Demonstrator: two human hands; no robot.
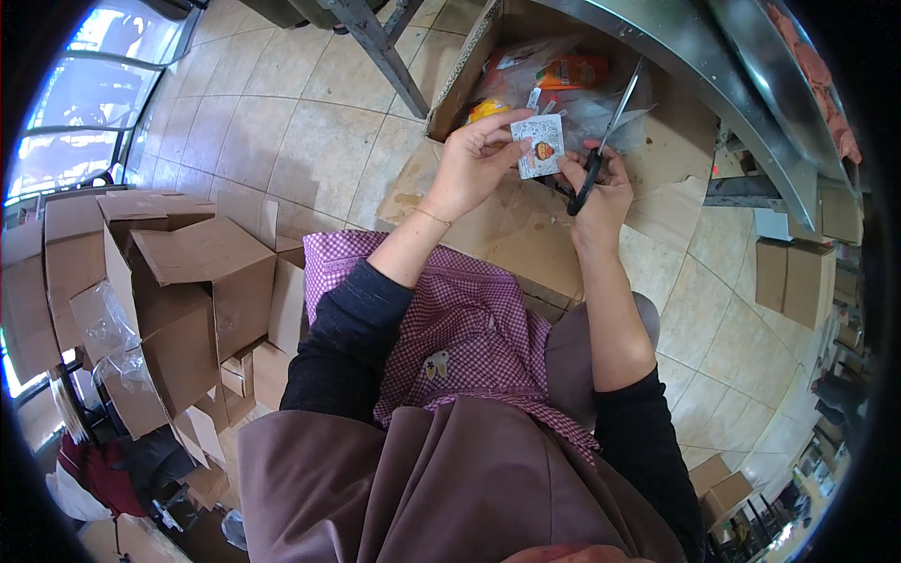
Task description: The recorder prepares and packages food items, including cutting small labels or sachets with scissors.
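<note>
My left hand pinches a small white square packet between thumb and fingers. Dark doodles and an orange-and-brown cartoon figure are printed on its face. In my right hand are scissors with black handles, their blades pointing up and away from me. The tips of that hand come close to the packet's right edge; whether they touch it, I cannot tell. Beyond both hands, an open cardboard box holds orange packets, a yellow packet and clear plastic bags.
Stacked open cartons stand on the left. A curved metal edge overhangs the box at the upper right. Beyond the box's left side is a grey metal leg. More cartons sit at the right on the tiled floor.
</note>
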